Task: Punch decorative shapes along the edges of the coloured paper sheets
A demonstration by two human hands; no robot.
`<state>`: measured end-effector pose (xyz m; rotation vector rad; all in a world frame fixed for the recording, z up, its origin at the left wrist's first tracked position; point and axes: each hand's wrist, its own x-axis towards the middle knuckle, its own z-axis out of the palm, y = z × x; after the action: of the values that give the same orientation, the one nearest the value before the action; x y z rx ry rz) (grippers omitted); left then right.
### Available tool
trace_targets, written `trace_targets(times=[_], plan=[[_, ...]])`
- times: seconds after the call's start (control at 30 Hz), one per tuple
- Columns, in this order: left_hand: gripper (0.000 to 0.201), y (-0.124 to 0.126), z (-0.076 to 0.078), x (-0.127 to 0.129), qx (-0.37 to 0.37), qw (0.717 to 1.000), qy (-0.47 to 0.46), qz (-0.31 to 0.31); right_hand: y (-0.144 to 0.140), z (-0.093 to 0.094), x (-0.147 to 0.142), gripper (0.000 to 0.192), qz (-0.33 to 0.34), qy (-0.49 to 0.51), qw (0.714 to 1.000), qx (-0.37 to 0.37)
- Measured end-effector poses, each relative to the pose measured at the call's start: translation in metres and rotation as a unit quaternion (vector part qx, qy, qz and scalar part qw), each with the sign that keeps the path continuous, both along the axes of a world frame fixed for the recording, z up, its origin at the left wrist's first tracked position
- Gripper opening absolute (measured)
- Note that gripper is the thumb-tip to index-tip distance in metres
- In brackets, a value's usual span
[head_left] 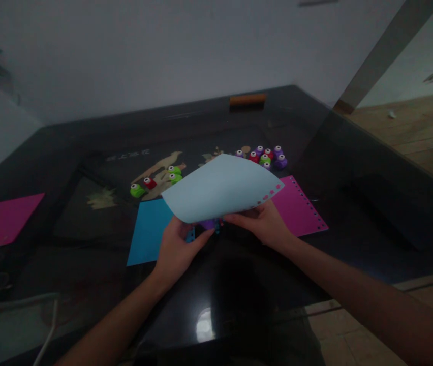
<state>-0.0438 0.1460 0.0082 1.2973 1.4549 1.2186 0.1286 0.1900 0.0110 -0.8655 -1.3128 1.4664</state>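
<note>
A light blue sheet of paper (220, 188) curls up over both my hands, with small shapes punched along its right edge. My left hand (176, 246) holds its near-left edge and also rests by a purple paper punch (209, 223) that peeks out under the sheet. My right hand (264, 223) grips the sheet's near-right edge from below. A darker blue sheet (148, 231) lies flat under my left hand. A pink sheet (300, 206) with a punched right edge lies beside my right hand.
The dark glass table (353, 168) carries green and red punches (155, 183) at centre-left, a cluster of purple, red and green punches (264, 156) behind the sheet, another pink sheet (3, 221) at far left, and a brown block (247, 98) at the far edge. White cables (49, 325) hang near left.
</note>
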Motion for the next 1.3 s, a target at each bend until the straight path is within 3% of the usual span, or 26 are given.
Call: trace_targets(times=[0.1, 0.2, 0.43, 0.63, 0.8, 0.97, 1.13, 1.3], plan=[[0.032, -0.004, -0.006, -0.007, 0.049, 0.995, 0.086, 0.030, -0.005, -0.001, 0.003, 0.028, 0.020, -0.022, 0.999, 0.037], [0.019, -0.005, -0.013, -0.017, 0.116, 0.982, 0.147, 0.015, -0.006, -0.003, 0.007, 0.019, 0.042, -0.041, 0.993, 0.100], [0.031, -0.001, -0.009, -0.019, 0.255, 0.965, 0.044, -0.051, 0.008, 0.003, 0.014, 0.027, 0.153, -0.060, 0.926, 0.340], [0.032, -0.002, -0.006, -0.019, 0.269, 0.960, 0.025, -0.066, 0.011, 0.001, 0.015, 0.025, 0.164, -0.050, 0.920, 0.352], [0.033, 0.000, -0.008, -0.021, 0.222, 0.972, 0.007, -0.081, 0.010, 0.001, 0.014, 0.027, 0.166, -0.049, 0.925, 0.337], [0.048, 0.006, -0.007, -0.019, 0.063, 0.992, -0.069, -0.089, 0.017, 0.005, 0.019, 0.035, 0.209, -0.063, 0.936, 0.278], [0.048, 0.017, -0.006, -0.017, -0.095, 0.980, -0.114, -0.131, 0.028, 0.007, 0.028, 0.031, 0.286, -0.105, 0.928, 0.216], [0.052, 0.018, -0.004, -0.016, -0.153, 0.970, -0.096, -0.164, 0.030, 0.005, 0.031, 0.032, 0.308, -0.102, 0.926, 0.195]])
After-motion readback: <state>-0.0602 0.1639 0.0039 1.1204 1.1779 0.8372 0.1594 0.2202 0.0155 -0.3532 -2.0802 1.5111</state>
